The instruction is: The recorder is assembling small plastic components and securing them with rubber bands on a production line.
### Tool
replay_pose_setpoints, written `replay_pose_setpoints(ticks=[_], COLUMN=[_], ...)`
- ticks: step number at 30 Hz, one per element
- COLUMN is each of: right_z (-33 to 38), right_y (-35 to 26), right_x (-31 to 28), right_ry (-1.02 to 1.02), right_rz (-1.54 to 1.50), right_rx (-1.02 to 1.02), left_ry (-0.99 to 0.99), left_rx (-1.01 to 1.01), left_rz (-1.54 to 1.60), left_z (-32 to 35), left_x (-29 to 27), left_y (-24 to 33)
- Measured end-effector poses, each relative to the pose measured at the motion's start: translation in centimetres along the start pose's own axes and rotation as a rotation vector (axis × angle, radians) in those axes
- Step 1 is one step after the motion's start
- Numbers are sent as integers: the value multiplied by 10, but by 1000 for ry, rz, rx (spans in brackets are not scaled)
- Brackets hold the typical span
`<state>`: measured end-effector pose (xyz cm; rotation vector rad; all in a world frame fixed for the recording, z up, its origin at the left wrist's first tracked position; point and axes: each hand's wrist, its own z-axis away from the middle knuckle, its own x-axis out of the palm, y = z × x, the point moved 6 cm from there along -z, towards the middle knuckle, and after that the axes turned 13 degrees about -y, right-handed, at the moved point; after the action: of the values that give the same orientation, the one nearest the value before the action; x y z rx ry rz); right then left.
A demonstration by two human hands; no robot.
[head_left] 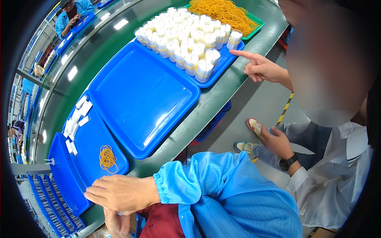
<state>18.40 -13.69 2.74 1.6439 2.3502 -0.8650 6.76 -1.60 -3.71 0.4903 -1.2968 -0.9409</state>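
Note:
My right hand [121, 193], in a blue sleeve, lies across my left hand [116, 223] at the lower left, beside the near edge of a blue tray [93, 139]. Its fingers bend over toward the left, their tips partly hidden. Mostly covered, my left hand is closed underneath; a bit of something pale shows between the two. On that tray are a loose heap of yellow rubber bands [107, 158] and several small white rolls [72, 126]. Another person's hand [262, 67] points a finger at a white banded bundle [234, 40] on the far tray.
A bare blue tray [147, 99] lies in the middle. Beyond it, a blue tray [222, 71] carries many banded white bundles [182, 35]. A green tray [256, 29] of rubber bands stands behind. The pointing person [329, 170] stands close on the right.

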Motion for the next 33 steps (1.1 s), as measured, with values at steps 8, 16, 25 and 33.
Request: replay_pose_setpoints(ticks=[8,16,25,33], right_z=[2,1,8,25], right_y=[0,1,9,24], right_x=[5,0,4,-5], right_ry=[-446,-146,-242,-195], right_rz=[-118,-70,-124,-291], right_rx=[71,3,51,-15], left_ry=[130,248,390,386], left_rx=[-33,7,-21,103], left_rz=[-696,-87,-64,-260], left_z=[8,-1,-1,-16], left_x=[-9,10,13,23], left_y=[-4,12,9,10])
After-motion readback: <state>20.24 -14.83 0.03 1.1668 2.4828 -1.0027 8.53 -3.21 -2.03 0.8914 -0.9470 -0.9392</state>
